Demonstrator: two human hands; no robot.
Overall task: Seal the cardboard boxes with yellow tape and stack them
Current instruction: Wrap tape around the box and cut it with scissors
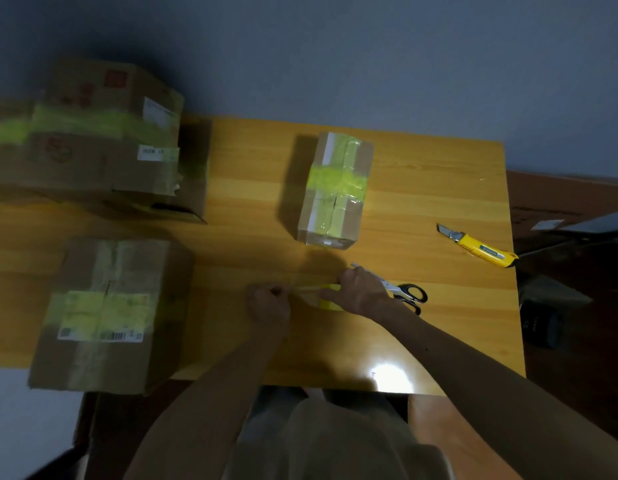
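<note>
Left: far box (93,133) behind near box (106,313), both on the table (439,168).
Centre: middle box (335,188) behind the tape (330,303) before you.
Right: knife (480,247) behind scissors (408,294).

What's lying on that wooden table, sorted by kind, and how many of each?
Cardboard boxes: 3 (the far-left one may sit on another; too blurred to tell)
Yellow tape roll: 1
Scissors: 1
Yellow utility knife: 1
Total: 6
</note>
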